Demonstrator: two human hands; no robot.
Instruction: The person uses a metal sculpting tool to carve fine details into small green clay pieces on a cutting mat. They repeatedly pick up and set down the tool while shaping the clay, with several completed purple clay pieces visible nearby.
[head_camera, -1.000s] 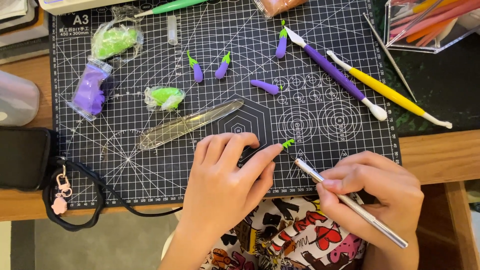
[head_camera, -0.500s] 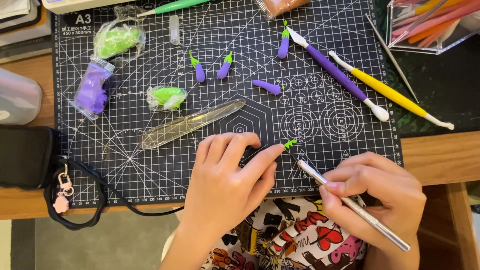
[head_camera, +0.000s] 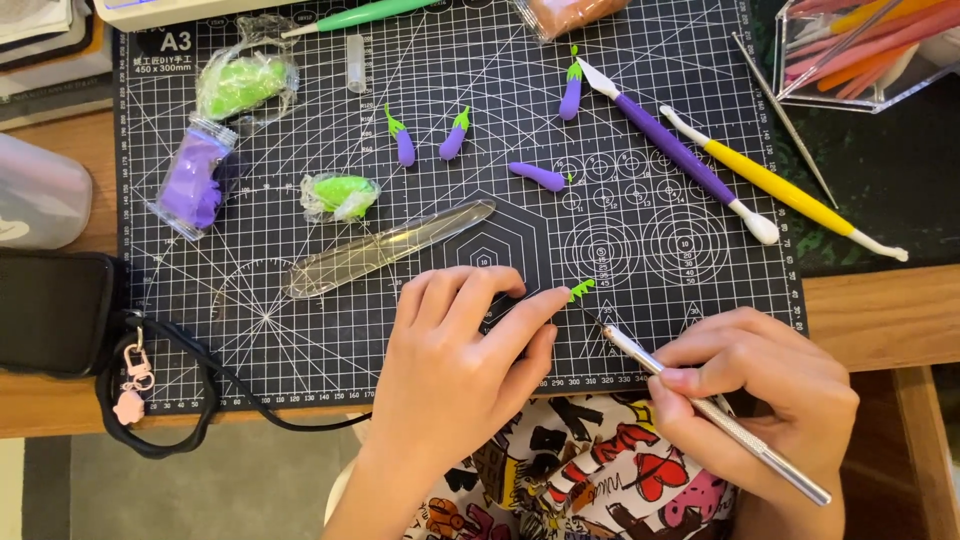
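Head view: left hand fingertips pin tiny green clay piece, soft, light, squashable, hold by edges; right hand grips metal knife pen-style.

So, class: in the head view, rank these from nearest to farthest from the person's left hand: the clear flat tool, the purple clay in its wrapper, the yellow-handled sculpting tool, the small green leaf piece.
1. small green leaf piece, at the left hand's fingertip.
2. clear flat tool, just above-left.
3. purple clay in its wrapper, far upper left.
4. yellow-handled sculpting tool, upper right; close to third, hard to separate.
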